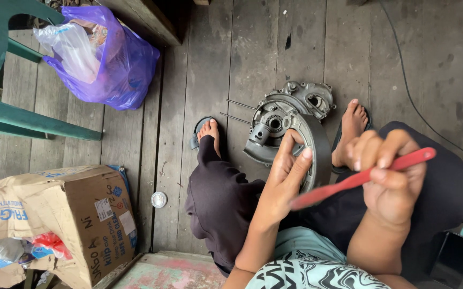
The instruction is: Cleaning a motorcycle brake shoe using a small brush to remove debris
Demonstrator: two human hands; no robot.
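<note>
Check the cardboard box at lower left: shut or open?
Open. The cardboard box lies tipped on its side, its flaps spread toward the left, with plastic wrappers spilling out of the mouth.

Brown labelled carton (76, 214) (lower left), purple bag (114, 61) above
</note>
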